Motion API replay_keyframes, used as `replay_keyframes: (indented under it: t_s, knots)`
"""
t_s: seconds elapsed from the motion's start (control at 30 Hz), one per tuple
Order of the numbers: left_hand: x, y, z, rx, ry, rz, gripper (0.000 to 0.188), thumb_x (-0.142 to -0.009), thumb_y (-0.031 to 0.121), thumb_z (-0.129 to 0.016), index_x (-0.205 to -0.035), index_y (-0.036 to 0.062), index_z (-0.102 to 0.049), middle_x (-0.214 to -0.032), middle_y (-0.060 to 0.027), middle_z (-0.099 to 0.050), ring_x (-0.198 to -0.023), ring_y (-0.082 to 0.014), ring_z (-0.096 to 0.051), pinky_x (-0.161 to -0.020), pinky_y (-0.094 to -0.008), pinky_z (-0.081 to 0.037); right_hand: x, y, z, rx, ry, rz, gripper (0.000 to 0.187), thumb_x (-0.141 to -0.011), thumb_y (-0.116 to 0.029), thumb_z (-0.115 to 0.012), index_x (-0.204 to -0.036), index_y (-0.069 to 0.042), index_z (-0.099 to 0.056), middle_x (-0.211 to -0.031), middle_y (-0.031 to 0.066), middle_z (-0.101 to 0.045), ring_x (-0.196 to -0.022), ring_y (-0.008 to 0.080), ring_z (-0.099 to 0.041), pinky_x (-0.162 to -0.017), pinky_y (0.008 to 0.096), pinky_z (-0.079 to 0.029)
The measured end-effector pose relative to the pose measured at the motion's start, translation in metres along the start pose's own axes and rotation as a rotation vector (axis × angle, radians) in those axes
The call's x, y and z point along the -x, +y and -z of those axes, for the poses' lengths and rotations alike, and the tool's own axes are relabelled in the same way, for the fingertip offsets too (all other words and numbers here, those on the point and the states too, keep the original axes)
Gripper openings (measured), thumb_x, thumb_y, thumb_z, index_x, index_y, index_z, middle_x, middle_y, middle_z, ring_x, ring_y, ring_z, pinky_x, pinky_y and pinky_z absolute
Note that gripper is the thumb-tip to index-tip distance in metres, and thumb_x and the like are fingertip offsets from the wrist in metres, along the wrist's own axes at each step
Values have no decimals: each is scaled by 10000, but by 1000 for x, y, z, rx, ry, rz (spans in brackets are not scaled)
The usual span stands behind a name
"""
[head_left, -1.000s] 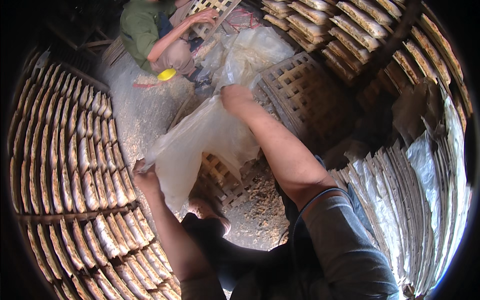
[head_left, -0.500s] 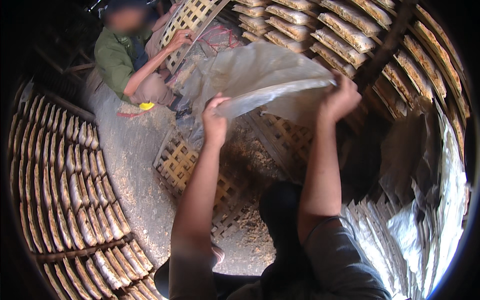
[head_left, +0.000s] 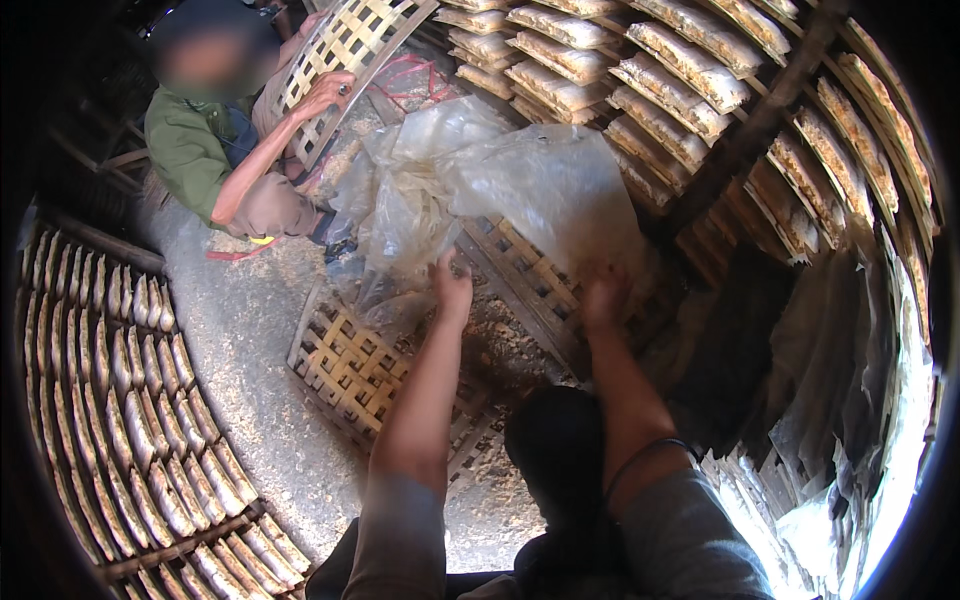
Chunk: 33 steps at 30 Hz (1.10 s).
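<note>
A crumpled translucent plastic sheet [head_left: 530, 180] spreads in front of me, heaped at its left end. My left hand [head_left: 453, 287] is beside the heap, near the end of a wooden-framed woven bamboo tray [head_left: 515, 255]. Its fingers are curled, and what they grip is hidden. My right hand [head_left: 604, 295], in shade and somewhat blurred, is closed at the sheet's lower right edge. Part of the tray shows between my hands, beneath the sheet. A second woven bamboo panel [head_left: 350, 365] lies on the floor to the left of my left forearm.
A person in a green jacket [head_left: 185, 150] sits at the far left, holding another woven tray [head_left: 345, 60]. Racks of long whitish-brown slabs stand at left [head_left: 150, 430] and upper right [head_left: 680, 70]. Grey sheets [head_left: 830, 350] hang at right. Crumbs litter the floor [head_left: 260, 370].
Both my hands have come down toward me, the right one also leftward. The plastic sheet, raised and billowing before, has sunk and flattened over the tray. The view has shifted slightly.
</note>
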<state>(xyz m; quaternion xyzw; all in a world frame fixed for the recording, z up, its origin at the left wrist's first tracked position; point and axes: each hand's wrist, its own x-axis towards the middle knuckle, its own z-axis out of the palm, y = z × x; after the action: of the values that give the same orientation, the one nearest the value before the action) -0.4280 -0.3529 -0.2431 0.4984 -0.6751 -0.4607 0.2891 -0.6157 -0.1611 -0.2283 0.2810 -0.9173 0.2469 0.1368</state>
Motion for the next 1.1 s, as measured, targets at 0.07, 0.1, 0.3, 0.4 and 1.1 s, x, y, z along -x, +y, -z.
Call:
replay_keyframes:
  t_s: [0.07, 0.1, 0.3, 0.4, 1.1]
  knots:
    - [35, -10, 17, 173, -234, 197, 382, -939, 43, -608, -1317, 80, -567, -1411, -170, -514, -1261, -295, -528, -1052, -401, -420, 18, 22, -12, 65, -226, 201, 238, -832, -157, -621, -1040, -126, -733, -1104, 129, -656, -1093, 344, -554, -997, 498, -415]
    - [48, -31, 34, 135, -298, 167, 363, -958, 61, -589, -1320, 69, -563, -1370, -148, -556, -1240, -269, -551, -1026, -387, -440, 27, 26, -20, 82, -341, 309, 243, -833, -144, -608, -1039, -131, -735, -1131, 134, -656, -1116, 350, -556, -1006, 502, -408]
    - [132, -82, 138, -101, -621, 225, 337, -979, 95, -566, -1311, 40, -560, -1261, -139, -641, -1209, -248, -602, -987, -371, -484, 18, -5, -60, 503, -695, 172, 296, -876, -178, -560, -1109, -166, -743, -1175, 109, -676, -1207, 304, -559, -1061, 526, -358]
    - [176, -52, 198, -300, -783, 140, 338, -959, 120, -595, -1286, 36, -579, -1251, -157, -642, -1156, -248, -632, -982, -373, -497, 10, 7, -60, 583, -868, 63, 326, -920, -228, -527, -1159, -133, -728, -1242, 110, -668, -1205, 311, -586, -1035, 524, -404]
    - [364, 55, 234, -25, -602, 422, 398, -936, 172, -664, -1308, 76, -562, -1255, -100, -672, -1142, -218, -642, -957, -345, -486, 58, 5, -40, 71, -988, -159, 474, -917, -416, -582, -1265, -102, -658, -1334, 209, -582, -1285, 349, -526, -1055, 477, -412]
